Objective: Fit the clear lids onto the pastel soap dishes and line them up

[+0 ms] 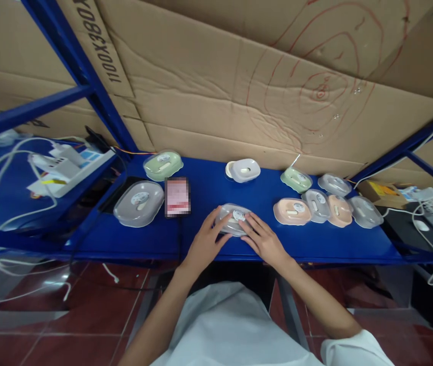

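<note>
A grey soap box (233, 227) with a clear lid and a round label lies on the blue table in front of me. My left hand (210, 234) grips its left side, thumb at the near edge and fingers over the lid. From the right, my right hand (264, 235) holds the same box, fingertips on the lid by the label. The hands partly cover the box's sides. To the right sit a peach soap box (291, 212) and another grey soap box (316, 207), both apart from my hands.
Several more boxes stand around, among them a green soap box (163, 165), a large grey soap box (138, 204) and a pale lilac box (246, 170). A blurred pink card (177, 197) lies left. Blue shelf posts (104, 101) and cardboard (201, 76) enclose the table (208, 185). A power strip (73, 170) with cables is left.
</note>
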`<state>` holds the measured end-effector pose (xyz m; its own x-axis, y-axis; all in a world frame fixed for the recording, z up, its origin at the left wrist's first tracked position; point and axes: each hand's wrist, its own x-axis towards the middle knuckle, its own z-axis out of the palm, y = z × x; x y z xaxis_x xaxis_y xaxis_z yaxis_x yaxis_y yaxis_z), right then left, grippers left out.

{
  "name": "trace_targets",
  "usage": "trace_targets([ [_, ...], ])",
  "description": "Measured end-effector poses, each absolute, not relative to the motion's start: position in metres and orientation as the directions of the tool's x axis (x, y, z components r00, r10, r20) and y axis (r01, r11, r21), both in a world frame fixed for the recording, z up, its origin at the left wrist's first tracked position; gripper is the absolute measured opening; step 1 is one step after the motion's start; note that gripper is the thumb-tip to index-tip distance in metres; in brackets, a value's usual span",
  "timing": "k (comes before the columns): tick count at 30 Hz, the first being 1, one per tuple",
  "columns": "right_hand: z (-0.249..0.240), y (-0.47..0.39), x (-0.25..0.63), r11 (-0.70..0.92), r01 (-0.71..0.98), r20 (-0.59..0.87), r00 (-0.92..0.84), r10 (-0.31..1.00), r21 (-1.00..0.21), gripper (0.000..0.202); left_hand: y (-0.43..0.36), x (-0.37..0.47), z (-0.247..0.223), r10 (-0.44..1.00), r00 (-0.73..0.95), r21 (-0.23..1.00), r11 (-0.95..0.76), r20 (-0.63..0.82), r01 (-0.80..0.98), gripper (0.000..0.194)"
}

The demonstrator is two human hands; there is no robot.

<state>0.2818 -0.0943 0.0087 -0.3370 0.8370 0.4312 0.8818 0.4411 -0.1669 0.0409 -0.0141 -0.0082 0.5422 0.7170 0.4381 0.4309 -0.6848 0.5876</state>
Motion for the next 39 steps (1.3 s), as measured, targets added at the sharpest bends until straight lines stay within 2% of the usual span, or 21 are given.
trace_targets([
  [3, 0.015, -0.088, 0.282, 0.471, 0.874, 0.385, -0.396, 0.833, -0.121, 0.062, -0.008, 0.043, -0.012, 0.76, 0.49, 0.624, -0.64, 0.427, 0.449, 0.058],
  [8, 0.028, -0.076, 0.287, 0.549, 0.821, 0.326, -0.482, 0.813, -0.155, 0.062, -0.006, 0.042, -0.019, 0.801, 0.42, 0.654, -0.594, 0.427, 0.469, 0.072],
  [16, 0.032, -0.065, 0.285, 0.554, 0.758, 0.272, -0.484, 0.832, -0.346, 0.061, -0.004, 0.043, -0.01, 0.844, 0.396, 0.719, -0.522, 0.361, 0.459, 0.076],
  [22, 0.04, -0.061, 0.284, 0.582, 0.795, 0.27, -0.53, 0.803, -0.169, 0.058, -0.005, 0.045, -0.007, 0.855, 0.396, 0.736, -0.499, 0.335, 0.457, 0.081],
  [30, 0.027, -0.065, 0.276, 0.557, 0.825, 0.33, -0.501, 0.8, -0.098, 0.06, -0.003, 0.044, -0.012, 0.84, 0.412, 0.73, -0.522, 0.352, 0.442, 0.077],
  [34, 0.019, -0.068, 0.279, 0.545, 0.827, 0.395, -0.458, 0.796, -0.139, 0.062, -0.003, 0.044, -0.011, 0.843, 0.422, 0.736, -0.512, 0.333, 0.442, 0.079],
  [39, 0.028, -0.061, 0.29, 0.577, 0.787, 0.342, -0.493, 0.8, -0.217, 0.06, -0.003, 0.044, -0.012, 0.844, 0.427, 0.741, -0.507, 0.324, 0.441, 0.08],
])
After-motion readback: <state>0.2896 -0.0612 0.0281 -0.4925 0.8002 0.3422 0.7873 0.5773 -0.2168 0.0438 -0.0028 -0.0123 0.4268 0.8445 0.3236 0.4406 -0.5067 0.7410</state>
